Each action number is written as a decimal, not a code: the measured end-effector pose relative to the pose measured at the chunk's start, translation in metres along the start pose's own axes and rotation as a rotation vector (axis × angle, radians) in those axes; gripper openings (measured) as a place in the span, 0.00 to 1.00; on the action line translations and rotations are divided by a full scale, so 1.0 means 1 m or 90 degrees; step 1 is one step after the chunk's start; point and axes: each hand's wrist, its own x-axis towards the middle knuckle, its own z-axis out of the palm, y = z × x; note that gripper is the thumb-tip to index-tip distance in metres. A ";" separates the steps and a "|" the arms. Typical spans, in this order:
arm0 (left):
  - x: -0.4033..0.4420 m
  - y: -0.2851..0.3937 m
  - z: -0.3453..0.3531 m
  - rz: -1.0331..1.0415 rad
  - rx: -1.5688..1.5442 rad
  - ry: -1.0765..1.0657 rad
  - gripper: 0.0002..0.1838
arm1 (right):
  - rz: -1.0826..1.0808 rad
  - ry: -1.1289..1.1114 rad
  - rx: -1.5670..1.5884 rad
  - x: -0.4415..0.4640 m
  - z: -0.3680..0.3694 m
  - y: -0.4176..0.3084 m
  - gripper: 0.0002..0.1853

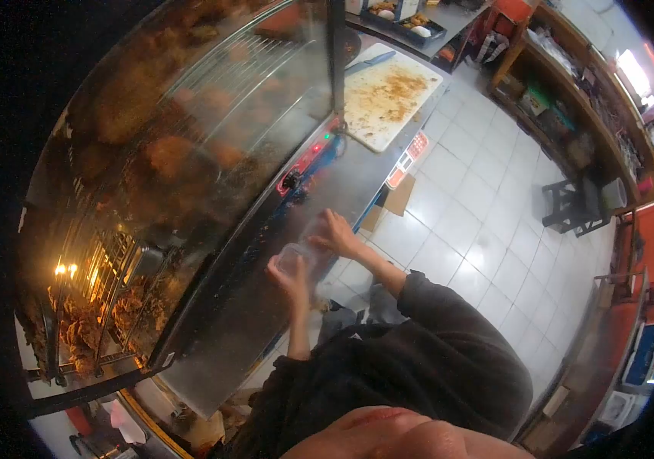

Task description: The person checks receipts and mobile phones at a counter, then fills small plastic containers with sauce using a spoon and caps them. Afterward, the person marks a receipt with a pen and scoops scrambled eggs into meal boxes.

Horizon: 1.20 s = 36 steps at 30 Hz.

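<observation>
My left hand (290,281) is closed round a small clear plastic container (293,255), held above the metal counter (266,306) in front of the glass cabinet. My right hand (336,236) is just beyond it, fingers bent and pinched on something clear and thin. Whether that is a lid or a second container I cannot make out. Both hands are over the counter's near edge, close together.
At left a heated glass display cabinet (181,176) holds fried chicken (86,336) on wire racks. Farther along the counter lie a stained white cutting board (388,99) and a knife (373,61). A dark stool (571,206) stands on the tiled floor by wooden shelves (579,99).
</observation>
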 end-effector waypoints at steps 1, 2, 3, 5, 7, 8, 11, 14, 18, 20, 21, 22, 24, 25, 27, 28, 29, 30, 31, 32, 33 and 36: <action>-0.003 0.006 0.004 0.022 -0.108 0.045 0.32 | -0.066 0.037 0.027 0.002 -0.002 0.002 0.36; -0.005 0.010 0.007 0.026 -0.105 0.044 0.32 | -0.011 -0.010 0.034 0.002 -0.002 0.003 0.38; -0.008 0.018 0.007 -0.012 -0.144 0.051 0.31 | -0.012 -0.007 0.037 0.003 -0.003 0.003 0.38; -0.011 0.022 0.014 -0.043 -0.185 0.063 0.30 | 0.057 -0.068 0.038 0.007 -0.007 0.003 0.41; -0.004 0.008 0.022 -0.006 -0.173 0.089 0.30 | 0.049 -0.087 0.067 0.016 -0.012 0.008 0.42; -0.003 0.009 0.022 -0.006 -0.147 0.081 0.29 | 0.049 -0.110 0.097 0.019 -0.017 0.012 0.43; -0.005 0.028 0.035 -0.053 -0.203 0.067 0.25 | 0.108 -0.260 0.346 0.029 -0.059 0.011 0.40; -0.018 0.068 0.068 -0.081 -0.240 0.094 0.21 | 0.089 -0.294 0.445 0.019 -0.126 0.016 0.36; -0.025 0.135 0.138 -0.183 -0.347 0.067 0.22 | 0.121 -0.185 0.383 -0.005 -0.185 0.086 0.35; -0.025 0.163 0.184 -0.182 -0.360 0.019 0.23 | 0.165 -0.187 0.483 -0.013 -0.258 0.084 0.34; -0.026 0.179 0.209 -0.187 -0.382 0.015 0.23 | 0.172 -0.182 0.531 -0.013 -0.288 0.090 0.33; -0.021 0.195 0.231 -0.193 -0.404 0.017 0.23 | 0.182 -0.134 0.527 -0.013 -0.306 0.105 0.30; -0.006 0.223 0.274 -0.183 -0.450 -0.097 0.21 | 0.207 -0.079 0.569 -0.009 -0.336 0.139 0.29; -0.002 0.244 0.291 -0.184 -0.492 -0.186 0.20 | 0.230 -0.052 0.616 -0.007 -0.352 0.157 0.28; 0.016 0.275 0.336 -0.167 -0.469 -0.259 0.18 | 0.256 -0.041 0.611 0.002 -0.379 0.195 0.25; 0.029 0.279 0.364 -0.145 -0.453 -0.304 0.18 | 0.334 0.037 0.630 0.007 -0.392 0.215 0.26; 0.036 0.282 0.391 -0.126 -0.438 -0.340 0.18 | 0.412 0.107 0.645 0.013 -0.405 0.231 0.27; 0.041 0.289 0.421 -0.143 -0.445 -0.318 0.18 | 0.421 0.101 0.471 0.020 -0.429 0.243 0.29; 0.050 0.297 0.451 -0.084 -0.413 -0.332 0.19 | 0.409 0.125 0.412 0.027 -0.439 0.270 0.28; 0.062 0.310 0.476 -0.025 -0.377 -0.344 0.20 | 0.399 0.149 0.352 0.035 -0.450 0.294 0.27; 0.068 0.344 0.495 -0.015 -0.340 -0.318 0.21 | 0.409 0.208 0.344 0.047 -0.465 0.309 0.24; 0.095 0.405 0.567 0.081 -0.281 -0.298 0.20 | 0.439 0.350 0.370 0.097 -0.528 0.351 0.20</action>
